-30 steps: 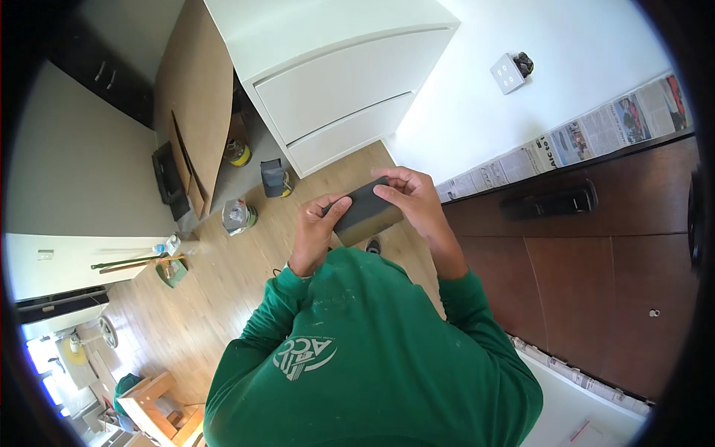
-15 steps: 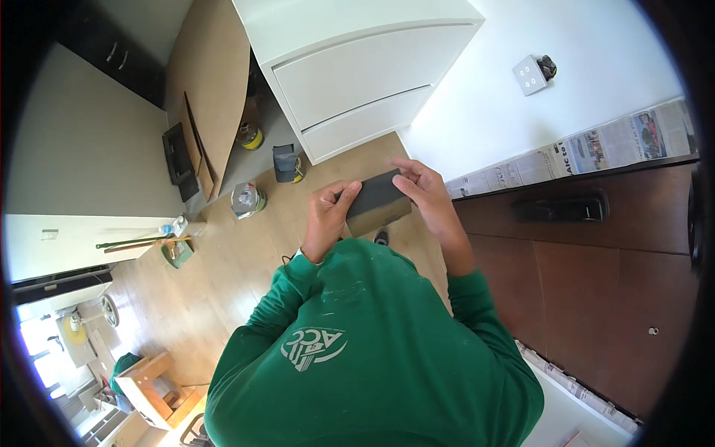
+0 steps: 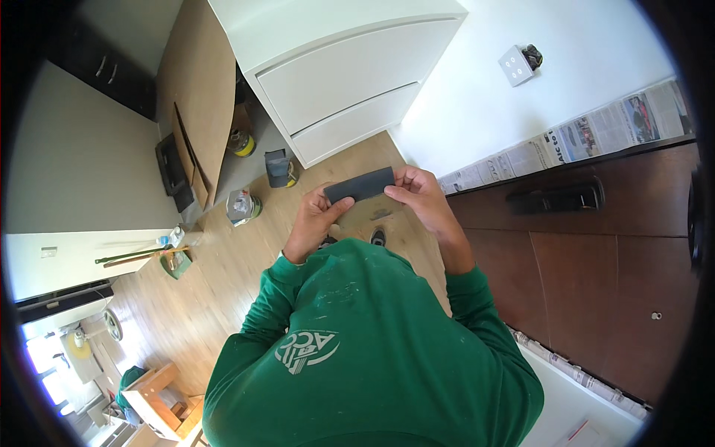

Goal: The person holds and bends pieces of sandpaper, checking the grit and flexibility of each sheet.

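Note:
A dark grey strip, apparently a folded sandpaper sheet [image 3: 360, 185], is stretched between my two hands in front of my chest. My left hand [image 3: 313, 217] pinches its left end, with the thumb on the near edge and the fingers behind. At the right end, my right hand [image 3: 418, 195] holds it between thumb and fingers. Below the strip shows a brownish patch, and I cannot tell if it is part of the sheet. Beyond my left hand stands a tin [image 3: 280, 170] with a dark grey sheet over it.
A white drawer cabinet [image 3: 350, 78] stands ahead. Another open tin [image 3: 243, 207] and a yellow-labelled container [image 3: 240, 143] are on the left, near a leaning brown board [image 3: 195, 82]. A brown door [image 3: 566, 276] lies to the right. A green dustpan [image 3: 176, 264] sits farther left.
The sheet has gone from a broad face with a brown lower part to a narrow dark strip. My left hand has moved a little left and nearer, still gripping it.

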Tool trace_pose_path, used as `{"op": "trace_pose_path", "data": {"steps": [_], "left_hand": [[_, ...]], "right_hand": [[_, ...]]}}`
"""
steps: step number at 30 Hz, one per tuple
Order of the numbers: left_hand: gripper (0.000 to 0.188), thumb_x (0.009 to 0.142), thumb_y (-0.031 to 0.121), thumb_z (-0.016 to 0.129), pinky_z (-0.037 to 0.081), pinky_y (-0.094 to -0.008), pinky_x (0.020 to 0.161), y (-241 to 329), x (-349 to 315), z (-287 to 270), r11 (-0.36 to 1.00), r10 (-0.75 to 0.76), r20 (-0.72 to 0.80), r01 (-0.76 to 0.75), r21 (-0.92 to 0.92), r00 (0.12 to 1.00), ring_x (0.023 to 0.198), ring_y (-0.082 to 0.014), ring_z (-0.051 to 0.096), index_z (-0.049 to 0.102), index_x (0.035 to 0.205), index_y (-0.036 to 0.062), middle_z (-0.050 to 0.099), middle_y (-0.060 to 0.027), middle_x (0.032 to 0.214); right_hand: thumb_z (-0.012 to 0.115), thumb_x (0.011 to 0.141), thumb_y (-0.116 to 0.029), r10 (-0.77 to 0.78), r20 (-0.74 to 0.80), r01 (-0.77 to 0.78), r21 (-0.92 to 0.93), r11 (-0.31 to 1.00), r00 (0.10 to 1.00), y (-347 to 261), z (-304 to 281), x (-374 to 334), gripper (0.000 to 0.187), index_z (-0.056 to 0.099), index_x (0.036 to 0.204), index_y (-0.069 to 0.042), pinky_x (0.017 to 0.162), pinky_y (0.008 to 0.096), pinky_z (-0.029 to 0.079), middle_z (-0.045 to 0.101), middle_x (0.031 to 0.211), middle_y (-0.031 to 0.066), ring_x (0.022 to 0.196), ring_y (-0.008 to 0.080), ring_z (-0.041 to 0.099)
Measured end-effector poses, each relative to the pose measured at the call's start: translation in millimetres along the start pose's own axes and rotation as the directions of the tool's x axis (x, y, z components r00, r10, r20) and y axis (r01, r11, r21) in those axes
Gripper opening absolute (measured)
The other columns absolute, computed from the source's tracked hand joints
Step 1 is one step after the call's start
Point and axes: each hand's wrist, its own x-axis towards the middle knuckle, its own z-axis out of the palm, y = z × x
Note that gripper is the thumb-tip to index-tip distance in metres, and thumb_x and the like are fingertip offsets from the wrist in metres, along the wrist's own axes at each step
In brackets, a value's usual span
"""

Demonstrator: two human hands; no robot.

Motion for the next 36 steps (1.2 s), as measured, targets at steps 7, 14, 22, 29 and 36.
{"op": "trace_pose_path", "data": {"steps": [7, 14, 22, 29, 36], "left_hand": [[0.025, 0.096, 0.007, 0.067, 0.047, -0.0188, 0.073, -6.7, 0.2, -5.6, 0.985, -0.056, -0.038, 0.061, 0.163, 0.998, 0.085, -0.0036, 0.059, 0.062, 0.118, -0.0048, 0.067, 0.0008, 0.098], [0.052, 0.096, 0.028, 0.069, 0.051, -0.0225, 0.082, 38.7, -16.4, 7.0, 0.866, -0.173, 0.379, 0.324, -0.38, 0.909, 0.105, -0.0153, 0.063, 0.052, 0.135, -0.0012, 0.066, -0.0095, 0.116], [0.046, 0.093, 0.021, 0.072, 0.052, -0.0302, 0.09, 26.2, -0.4, 12.9, 0.934, -0.326, 0.481, 0.355, 0.034, 0.814, 0.101, -0.0144, 0.066, 0.056, 0.128, -0.0029, 0.069, -0.0122, 0.112], [0.03, 0.09, 0.0, 0.07, 0.055, -0.0277, 0.085, 25.8, -5.0, 23.6, 0.99, -0.141, 0.2, 0.14, 0.018, 0.97, 0.095, -0.0136, 0.069, 0.061, 0.119, -0.0037, 0.072, -0.0105, 0.106], [0.037, 0.09, 0.005, 0.073, 0.054, -0.0243, 0.075, 23.2, -8.4, 33.0, 0.958, 0.105, 0.055, -0.116, 0.264, 0.993, 0.087, -0.0075, 0.062, 0.06, 0.124, -0.0021, 0.068, -0.0038, 0.102]], "right_hand": [[0.069, 0.091, -0.006, 0.083, 0.047, -0.085, 0.03, 0.996, 0.995, -6.8, -0.7, -1.8, 0.025, 0.064, 0.114, 0.0, 0.072, 0.0227, 0.05, 0.064, 0.093, 0.0009, 0.082, 0.007, 0.061], [0.062, 0.089, 0.007, -0.188, 0.169, 0.204, -0.086, 0.975, 0.968, -9.4, -12.8, -5.4, 0.019, 0.069, 0.105, 0.0, 0.079, 0.0271, 0.051, 0.068, 0.1, 0.0039, 0.092, 0.0111, 0.064], [0.06, 0.092, 0.007, -0.049, 0.235, 0.062, -0.048, 0.997, 0.971, -29.7, 9.0, -3.3, 0.029, 0.065, 0.12, 0.0, 0.085, 0.0295, 0.053, 0.069, 0.113, 0.0083, 0.099, 0.0147, 0.064], [0.072, 0.088, 0.0, -0.166, 0.111, 0.157, 0.08, 0.984, 0.98, -30.4, -3.0, -16.7, 0.04, 0.061, 0.126, 0.003, 0.084, 0.0299, 0.054, 0.069, 0.11, 0.0127, 0.096, 0.0157, 0.066], [0.075, 0.086, 0.001, -0.228, 0.024, 0.228, -0.016, 0.973, 0.973, -41.2, 17.5, -25.7, 0.03, 0.066, 0.114, 0.004, 0.082, 0.0266, 0.053, 0.069, 0.103, 0.009, 0.093, 0.0123, 0.065]]}}
